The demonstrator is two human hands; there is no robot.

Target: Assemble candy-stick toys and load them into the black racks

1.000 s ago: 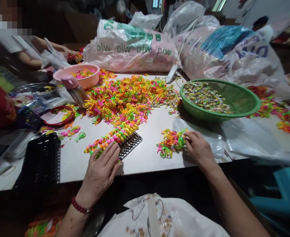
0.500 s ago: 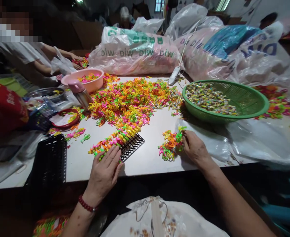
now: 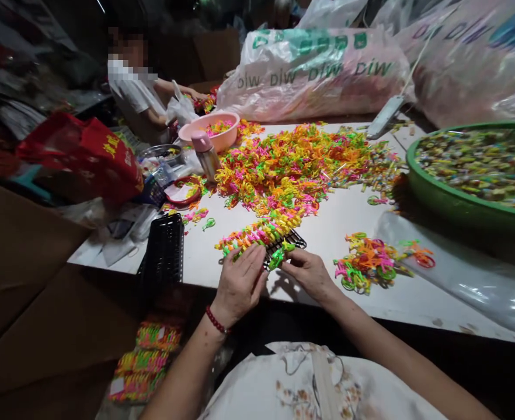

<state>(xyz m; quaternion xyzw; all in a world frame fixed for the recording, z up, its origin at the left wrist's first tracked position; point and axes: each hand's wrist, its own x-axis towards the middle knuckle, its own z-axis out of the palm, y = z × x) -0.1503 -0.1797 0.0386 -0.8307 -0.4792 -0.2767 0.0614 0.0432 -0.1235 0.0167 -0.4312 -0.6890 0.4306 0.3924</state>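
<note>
A black plastic rack (image 3: 296, 238) lies slanted near the table's front edge, with a row of colourful small plastic toy pieces (image 3: 261, 230) standing along it. My left hand (image 3: 240, 283) holds the rack's near left part, its fingers stretched together over the pieces and the thumb at the near side. Between the thumb and fingertips of my right hand (image 3: 309, 271) is a green plastic toy piece (image 3: 277, 258), just over the rack's near side. To the right of this hand lies a small heap of mixed toy pieces (image 3: 366, 262).
A large pile of toy pieces (image 3: 284, 169) covers the table's middle. Right stands a green basket (image 3: 467, 213) of small parts; plastic bags (image 3: 450, 262) lie before it. Left are stacked black racks (image 3: 163, 248), a flask (image 3: 205, 156) and a pink basin (image 3: 229, 140). A co-worker (image 3: 130, 93) sits beyond.
My right hand has moved left from the small heap to the rack with a green piece. The left hand stays on the rack. The view has turned left.
</note>
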